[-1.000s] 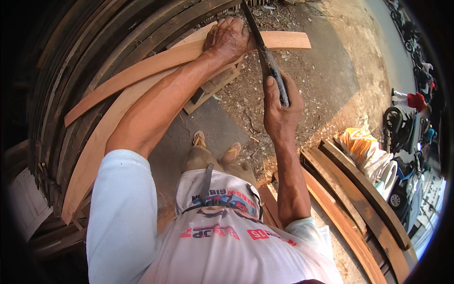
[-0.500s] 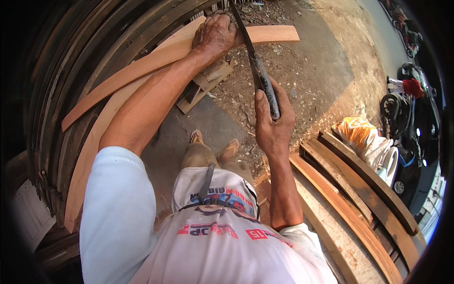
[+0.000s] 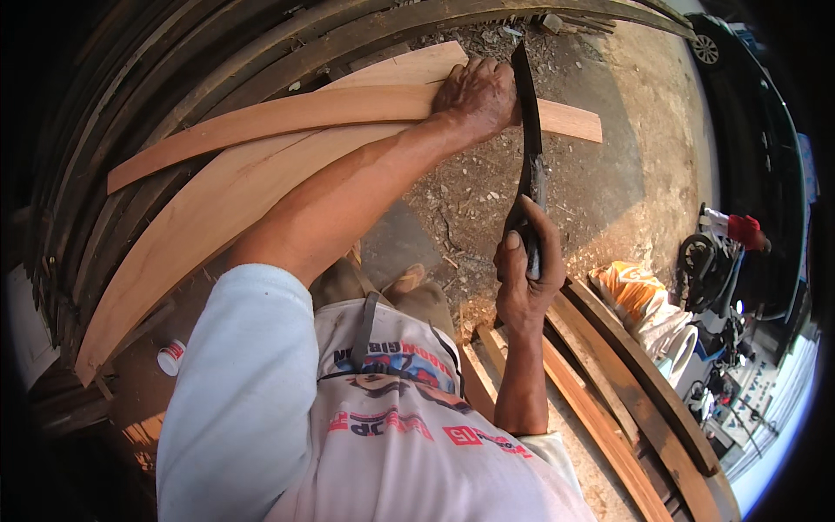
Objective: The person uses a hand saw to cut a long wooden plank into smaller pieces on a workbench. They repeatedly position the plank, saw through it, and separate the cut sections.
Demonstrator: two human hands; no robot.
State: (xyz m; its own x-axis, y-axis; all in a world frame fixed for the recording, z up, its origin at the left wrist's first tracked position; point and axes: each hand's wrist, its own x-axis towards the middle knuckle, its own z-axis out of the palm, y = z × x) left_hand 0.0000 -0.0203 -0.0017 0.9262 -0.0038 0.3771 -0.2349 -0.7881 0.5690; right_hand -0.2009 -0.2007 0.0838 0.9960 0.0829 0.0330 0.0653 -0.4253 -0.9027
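So, plank (image 3: 278, 117): narrow, reddish wood, lying across wide board (image 3: 187, 213) in front of person; long axis approx. L–R, bowed by lens; R end juts past blade, above dirt ground (image 3: 609, 165).
L hand (image 3: 478, 91): clamped over plank nr. its R end, just L of blade; fingers bent over far edge, tips hidden.
R hand (image 3: 529, 283): closed round handle of handsaw (image 3: 527, 104).
Saw direction: long axis approx. fore-aft, blade pointing away from person, tip a bit L; crosses plank's line at steep angle.
Sack (image 3: 639, 291): white w/ orange, crumpled, nr. stacked planks (image 3: 652, 409) on R; contents not visible.
Cup-like container (image 3: 171, 358): small, white w/ red, low on L nr. sleeve (image 3: 243, 365); can't see what's inside.
Hidden bits: plank under L hand; part of wide board under L forearm; most of handle inside R hand.
Hard to tell: whether teeth touch wood; motorbike (image 3: 709, 261) detail, small & blurry; car (image 3: 757, 130) dark, partly lost in black rim.
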